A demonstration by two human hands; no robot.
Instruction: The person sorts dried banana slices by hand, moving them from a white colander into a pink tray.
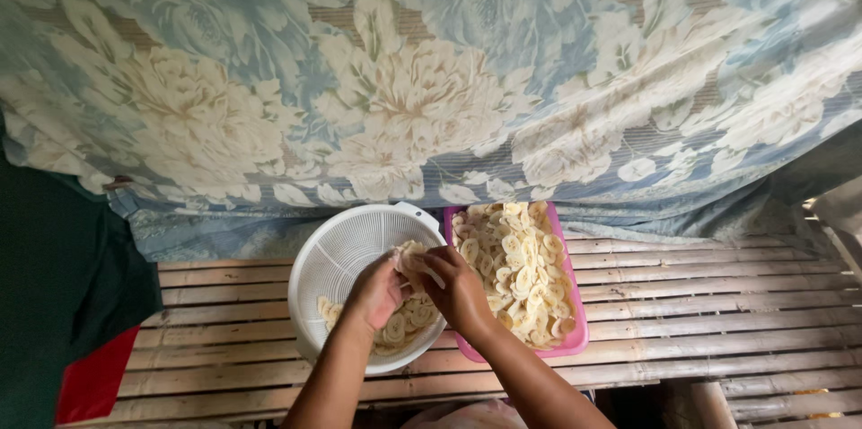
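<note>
While pinching, both hands (420, 290) grip slices (409, 260).

White bowl (346, 254): plastic, smooth, matt, full of small holes like sieve. Pink tray (577, 321): plastic, smooth, little shine at rim. Banana slices (516, 272): pale yellow, soft, damp look. Bench (700, 303): bamboo slats, dry, rough, dull brown, gaps between. Flower cloth (431, 79) along far edge: thin, soft, matt, wrinkled. Red sheet (90, 380) at near left corner: smooth, flat colour.

No pkgs, labels, signs or screens in view
</note>
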